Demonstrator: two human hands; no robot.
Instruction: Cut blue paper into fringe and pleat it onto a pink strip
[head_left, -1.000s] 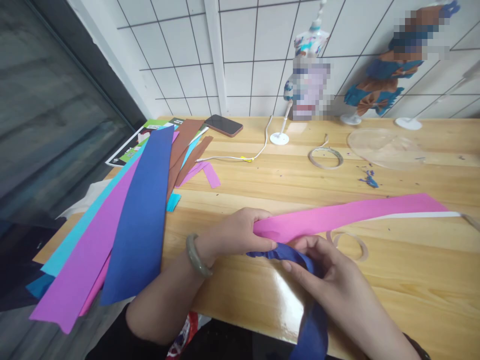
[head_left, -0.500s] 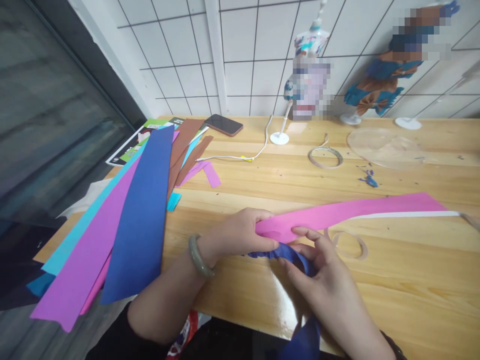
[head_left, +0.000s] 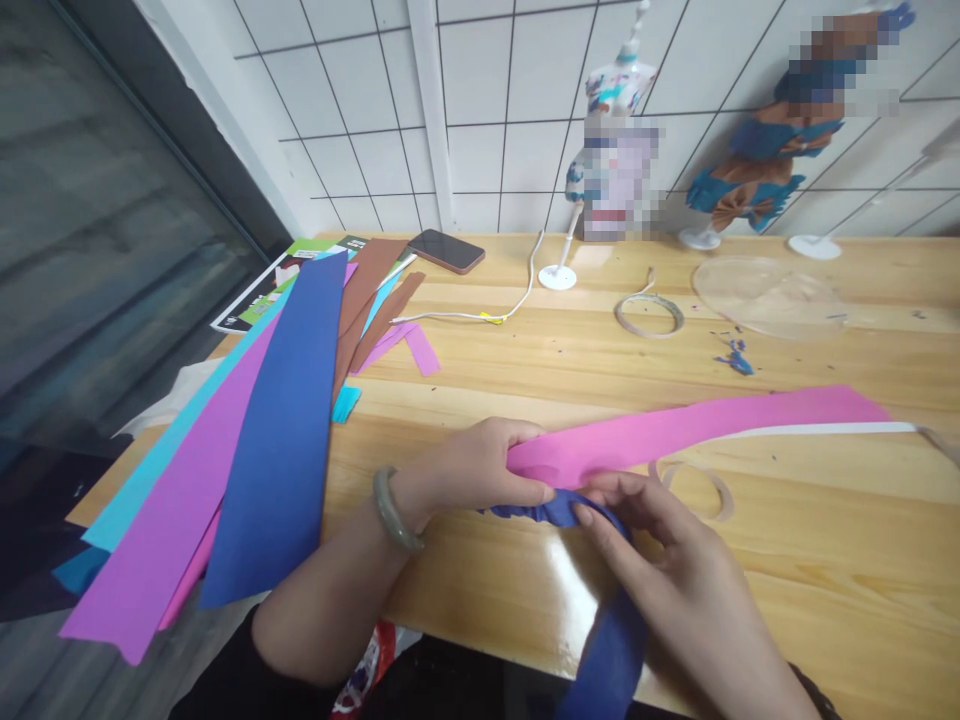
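My left hand [head_left: 491, 465] is closed on one end of a pink paper strip [head_left: 675, 425] and on the gathered edge of a dark blue paper strip [head_left: 611, 650]. The thumb presses where the blue folds meet the pink. With thumb and fingers, my right hand [head_left: 652, 530] pinches the blue strip just right of the left thumb. From there the blue strip hangs down over the table's front edge. The pink strip stretches right across the table, with a white band [head_left: 817, 430] along its lower edge. Some of my left fingers are hidden beneath the pink strip.
Long paper strips, including a wide blue one [head_left: 281, 430] and a purple one [head_left: 180, 510], lie at the left. Behind are a phone [head_left: 446, 250], a white cable [head_left: 465, 318], a small dress form [head_left: 619, 90] and tape rolls [head_left: 651, 315]. Blue scraps [head_left: 739, 360] lie at the right.
My right hand has shifted slightly downward and right, its fingers now closer together on the blue strip. More of the hanging blue strip shows below. My left hand stays nearly in place.
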